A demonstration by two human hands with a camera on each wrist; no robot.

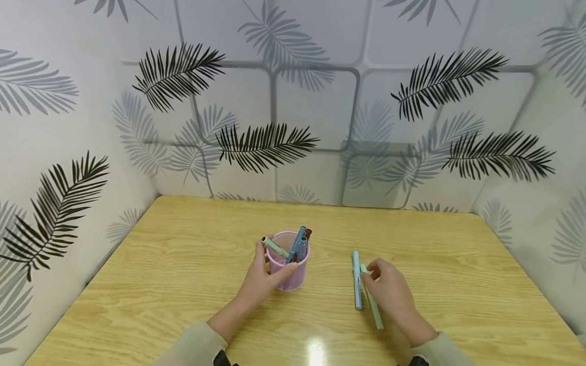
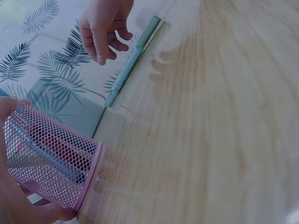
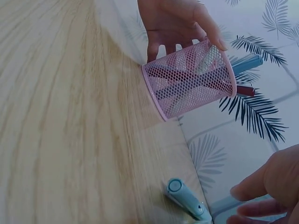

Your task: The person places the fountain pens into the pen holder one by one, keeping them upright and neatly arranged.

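My left hand (image 1: 262, 281) grips a pink mesh pen cup (image 1: 291, 278), fingers round the far side and thumb across the near wall. The cup stands upright and holds several pens: a light green pen (image 1: 274, 247) leaning left, blue ones (image 1: 296, 244) and a dark red one (image 1: 308, 233). To its right, a light blue pen (image 1: 357, 284) and a green pen (image 1: 374, 307) lie close together on the table. Over the green pen's upper end hovers my right hand (image 1: 391, 290); the left wrist view shows its loosely bent fingers (image 2: 100, 44) apart from the pens.
The wood-grain table (image 1: 183, 244) reaches back to a wall (image 1: 311, 173) patterned with leaves. Another papered wall (image 1: 59, 168) runs along the left. Light glares off the table near its front middle.
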